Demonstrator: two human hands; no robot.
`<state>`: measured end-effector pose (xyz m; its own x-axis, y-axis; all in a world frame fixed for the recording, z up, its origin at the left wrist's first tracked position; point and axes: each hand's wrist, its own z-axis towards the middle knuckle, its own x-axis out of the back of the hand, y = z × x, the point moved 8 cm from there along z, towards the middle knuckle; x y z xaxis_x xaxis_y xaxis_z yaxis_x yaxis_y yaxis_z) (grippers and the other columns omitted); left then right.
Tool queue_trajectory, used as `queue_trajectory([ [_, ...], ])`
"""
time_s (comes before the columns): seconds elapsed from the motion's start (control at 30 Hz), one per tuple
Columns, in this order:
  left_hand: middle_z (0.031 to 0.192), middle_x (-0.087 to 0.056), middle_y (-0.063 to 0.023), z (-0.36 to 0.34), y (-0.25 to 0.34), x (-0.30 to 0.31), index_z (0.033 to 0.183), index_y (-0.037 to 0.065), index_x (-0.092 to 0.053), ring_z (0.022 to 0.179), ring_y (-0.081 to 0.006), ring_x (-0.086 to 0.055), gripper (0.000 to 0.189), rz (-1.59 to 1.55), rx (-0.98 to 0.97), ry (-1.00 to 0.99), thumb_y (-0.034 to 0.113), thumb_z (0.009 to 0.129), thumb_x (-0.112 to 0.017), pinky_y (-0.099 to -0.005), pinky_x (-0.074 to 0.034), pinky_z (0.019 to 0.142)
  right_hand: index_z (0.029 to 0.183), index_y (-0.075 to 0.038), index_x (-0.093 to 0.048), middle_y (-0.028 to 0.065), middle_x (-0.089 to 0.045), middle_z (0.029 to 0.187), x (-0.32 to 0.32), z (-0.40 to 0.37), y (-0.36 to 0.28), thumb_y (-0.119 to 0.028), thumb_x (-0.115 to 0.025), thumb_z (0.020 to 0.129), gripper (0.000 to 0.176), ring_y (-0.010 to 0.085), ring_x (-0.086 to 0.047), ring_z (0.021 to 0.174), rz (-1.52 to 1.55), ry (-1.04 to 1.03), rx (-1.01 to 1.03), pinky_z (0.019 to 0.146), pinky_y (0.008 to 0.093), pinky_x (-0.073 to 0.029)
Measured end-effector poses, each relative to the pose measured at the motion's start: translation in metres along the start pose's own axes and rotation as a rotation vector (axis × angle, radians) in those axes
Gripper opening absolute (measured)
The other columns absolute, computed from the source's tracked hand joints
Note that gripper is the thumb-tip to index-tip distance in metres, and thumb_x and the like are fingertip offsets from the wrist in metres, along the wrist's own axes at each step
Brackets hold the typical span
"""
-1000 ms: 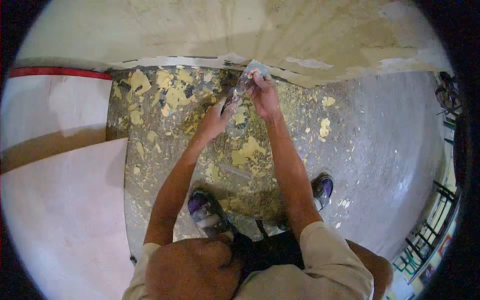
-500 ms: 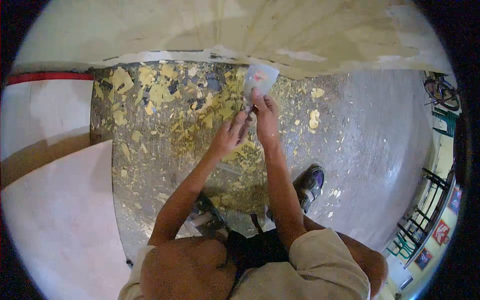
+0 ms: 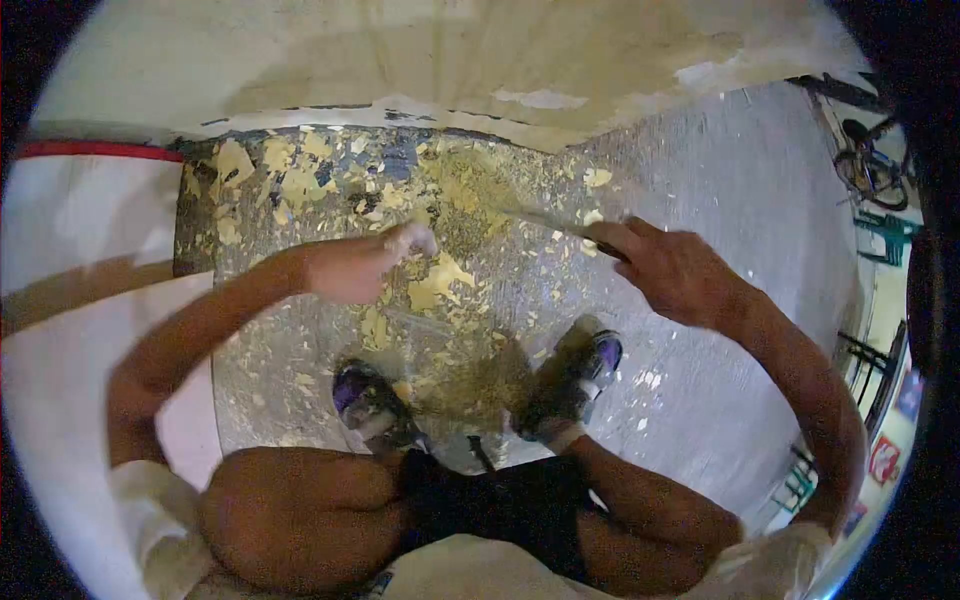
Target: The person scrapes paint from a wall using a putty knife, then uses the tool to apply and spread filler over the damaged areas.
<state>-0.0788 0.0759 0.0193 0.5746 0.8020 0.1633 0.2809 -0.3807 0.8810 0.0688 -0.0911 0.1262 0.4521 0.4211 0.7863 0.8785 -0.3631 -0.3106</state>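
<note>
My right hand [image 3: 668, 268] is closed around the dark handle of a scraper [image 3: 548, 219]. Its thin flat blade points left, seen nearly edge-on above the floor. To the left, my left hand [image 3: 355, 268] is closed, with a pale, blurred patch at its fingertips; what it holds, if anything, cannot be made out. Yellow paint flakes [image 3: 440, 283] lie scattered beneath both hands. Ahead stands a pale wall [image 3: 330, 60] with chipped, whitish bare patches along its lower edge.
My two shoes [image 3: 375, 405] rest on the grey floor [image 3: 690, 390] among flakes. A pale panel [image 3: 90, 400] is at the left, with a red strip [image 3: 100, 149] above it. A bicycle [image 3: 872, 170] and green chairs [image 3: 885, 225] stand at the far right.
My hands have moved apart from beside the scraper blade, the left going left, the right going right with the scraper. The blade has turned from face-on to nearly edge-on.
</note>
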Motion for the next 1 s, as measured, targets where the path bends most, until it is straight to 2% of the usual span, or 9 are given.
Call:
queue_trajectory([
  [0.17,0.131,-0.032,-0.0323,0.073,-0.032,-0.056,0.134,-0.005,-0.014,0.127,-0.0316,-0.031,0.066,0.386,-0.046,-0.433,0.033,0.09,-0.045,-0.0369,-0.03,0.102,0.12,-0.007,-0.037,0.0186,-0.058,0.103,-0.007,-0.056,0.065,-0.008,-0.048,0.086,0.036,0.038,-0.059,0.085,0.011,-0.087,-0.403,0.068,0.0436,-0.05],
  [0.23,0.138,-0.024,-0.0246,0.12,0.028,-0.041,0.135,-0.004,-0.017,0.13,-0.0321,-0.024,0.069,-0.15,0.14,0.031,0.036,0.089,-0.049,-0.0345,-0.021,0.106,0.121,-0.006,-0.039,0.0166,-0.059,0.103,-0.032,-0.052,0.087,-0.009,-0.047,0.088,0.034,0.0303,-0.063,0.08,0.162,0.255,-0.228,0.065,0.0384,-0.051],
  [0.3,0.125,-0.039,-0.0337,0.161,0.048,-0.033,0.137,-0.005,-0.004,0.119,-0.0345,-0.042,0.081,-0.276,-0.083,0.617,0.048,0.089,-0.042,-0.038,-0.033,0.1,0.124,-0.004,-0.038,0.0133,-0.062,0.095,-0.065,-0.025,0.101,-0.011,-0.049,0.088,0.038,0.0201,-0.061,0.066,0.34,0.516,0.022,0.058,0.0325,-0.049],
  [0.4,0.119,-0.044,-0.0341,0.182,0.056,-0.029,0.138,-0.002,0.002,0.113,-0.0364,-0.047,0.08,-0.232,-0.169,1.105,0.042,0.09,-0.044,-0.04,-0.037,0.095,0.12,-0.001,-0.046,0.0094,-0.062,0.086,-0.096,0.011,0.113,-0.012,-0.052,0.088,0.035,0.0128,-0.053,0.057,0.428,0.585,-0.133,0.054,0.0286,-0.046],
  [0.5,0.121,-0.043,-0.0346,0.199,0.053,-0.017,0.138,-0.002,0.006,0.11,-0.0378,-0.049,0.079,-0.638,-0.171,1.14,0.033,0.09,-0.046,-0.04,-0.039,0.09,0.124,-0.012,-0.048,0.0164,-0.061,0.104,-0.136,0.044,0.137,-0.019,-0.054,0.086,0.039,0.0312,-0.06,0.095,0.755,0.559,-0.238,0.078,0.0371,-0.047],
  [0.73,0.131,-0.032,-0.0332,0.192,0.034,0.001,0.139,0.0,0.002,0.108,-0.0417,-0.049,0.073,-0.429,-0.067,1.478,0.021,0.089,-0.047,-0.0403,-0.04,0.087,0.122,-0.007,-0.051,0.0141,-0.063,0.103,-0.117,0.075,0.138,-0.012,-0.057,0.084,0.039,0.018,-0.06,0.088,0.776,0.638,-0.093,0.079,0.0299,-0.046],
  [0.9,0.137,-0.019,-0.0324,0.191,0.025,0.001,0.139,-0.001,-0.001,0.12,-0.041,-0.037,0.073,-0.309,-0.018,1.43,0.021,0.087,-0.048,-0.0396,-0.036,0.095,0.122,-0.008,-0.051,0.0112,-0.063,0.104,-0.132,0.087,0.158,-0.013,-0.058,0.083,0.04,0.0131,-0.058,0.082,0.948,0.574,-0.062,0.074,0.0261,-0.046],
  [0.97,0.14,-0.012,-0.0306,0.2,0.027,0.001,0.138,-0.002,0.0,0.125,-0.0397,-0.03,0.075,-0.159,-0.06,1.351,0.022,0.087,-0.049,-0.0374,-0.031,0.099,0.122,-0.006,-0.052,0.0072,-0.064,0.097,-0.139,0.086,0.166,-0.012,-0.058,0.083,0.04,0.0095,-0.056,0.074,1.111,0.49,-0.117,0.067,0.0235,-0.046],
  [1.0,0.141,-0.009,-0.029,0.2,0.025,0.003,0.138,-0.002,0.002,0.128,-0.0378,-0.025,0.077,-0.449,-0.133,1.324,0.025,0.087,-0.049,-0.0354,-0.025,0.104,0.12,-0.004,-0.054,-0.0016,-0.052,0.065,-0.127,0.09,0.162,-0.014,-0.059,0.083,0.038,0.0057,-0.043,0.055,1.009,0.598,-0.02,0.048,0.0216,-0.036],
])
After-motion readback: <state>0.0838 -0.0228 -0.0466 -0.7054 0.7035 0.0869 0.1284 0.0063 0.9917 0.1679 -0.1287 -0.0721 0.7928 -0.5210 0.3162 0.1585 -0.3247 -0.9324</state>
